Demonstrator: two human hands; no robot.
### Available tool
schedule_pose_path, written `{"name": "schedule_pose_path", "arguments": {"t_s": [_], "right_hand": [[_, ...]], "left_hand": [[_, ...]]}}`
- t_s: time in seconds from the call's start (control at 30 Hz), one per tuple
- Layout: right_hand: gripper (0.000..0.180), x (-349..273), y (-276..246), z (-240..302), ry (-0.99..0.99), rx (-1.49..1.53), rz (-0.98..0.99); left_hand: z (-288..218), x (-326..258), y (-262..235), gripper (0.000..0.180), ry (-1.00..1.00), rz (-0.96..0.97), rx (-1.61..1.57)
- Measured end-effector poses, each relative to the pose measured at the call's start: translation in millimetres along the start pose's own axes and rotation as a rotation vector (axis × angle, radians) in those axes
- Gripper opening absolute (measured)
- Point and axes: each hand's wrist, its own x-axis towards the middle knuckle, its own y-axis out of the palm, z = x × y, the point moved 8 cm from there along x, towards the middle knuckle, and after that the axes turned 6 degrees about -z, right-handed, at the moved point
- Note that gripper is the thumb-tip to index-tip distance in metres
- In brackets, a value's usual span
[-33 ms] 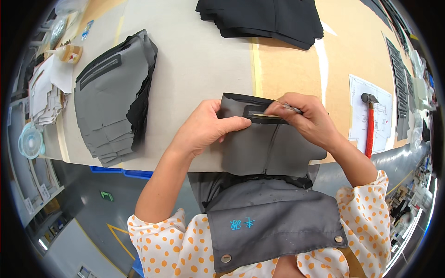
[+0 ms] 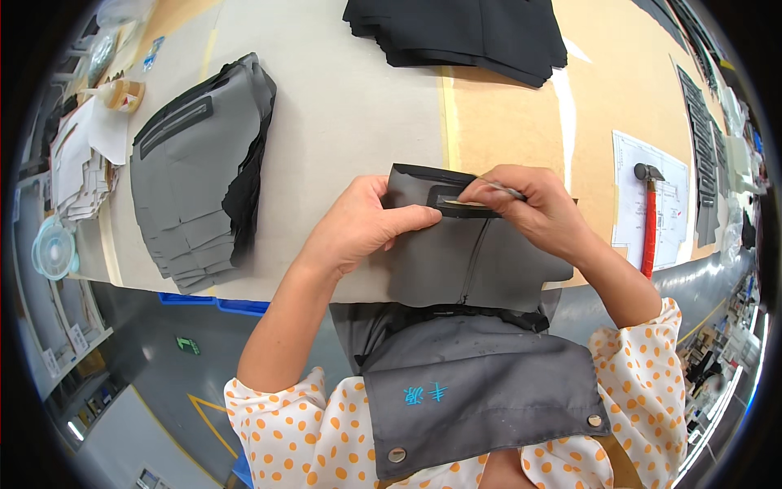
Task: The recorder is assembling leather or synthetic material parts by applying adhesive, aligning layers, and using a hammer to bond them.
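Note:
A grey fabric piece (image 2: 432, 261) with a black top edge and a black-bordered slot lies at the table's near edge. My left hand (image 2: 358, 220) pinches its left side, thumb on top beside the slot and fingers underneath. Over the slot, my right hand (image 2: 538, 208) is closed on a slim metal tool (image 2: 513, 192), whose exact kind its fingers hide. A narrow pale yellowish strip (image 2: 460, 203) shows along the slot below the right fingertips; I cannot tell whether it is part of the tool.
A stack of grey pieces (image 2: 191, 179) lies to the left, and black fabric pieces (image 2: 464, 37) at the far side. On the right, a red-handled hammer (image 2: 650, 216) rests on a printed sheet (image 2: 627, 187). A glue bottle (image 2: 124, 94) and paper pieces (image 2: 81, 163) are far left.
My right hand has shifted slightly left along the slot with the tool. My left hand and the grey fabric piece have hardly moved.

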Motion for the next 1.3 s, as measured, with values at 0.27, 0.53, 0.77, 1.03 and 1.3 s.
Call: {"name": "schedule_pose_path", "arguments": {"t_s": [0.27,0.53,0.77,1.03,1.3], "right_hand": [[0.021,3.4,19.6,-0.5,0.28,0.082,0.112],[0.018,8.4,25.3,-5.7,0.292,0.071,0.149],[0.014,8.8,26.1,11.3,0.109,-0.178,0.16],[0.017,8.8,30.2,-15.3,0.267,0.058,0.188],[0.016,-1.5,10.4,-20.3,0.307,0.041,0.143]], "left_hand": [[-6.7,-6.4,6.5,0.023,0.036,-0.007,-0.04],[-1.6,-5.6,7.0,0.025,0.023,0.017,0.036],[-0.7,-2.0,10.3,0.019,0.05,0.056,0.111],[-1.0,-1.0,8.2,0.023,0.079,0.004,0.108],[7.1,-0.3,1.6,0.026,-0.015,-0.006,0.025]]}}
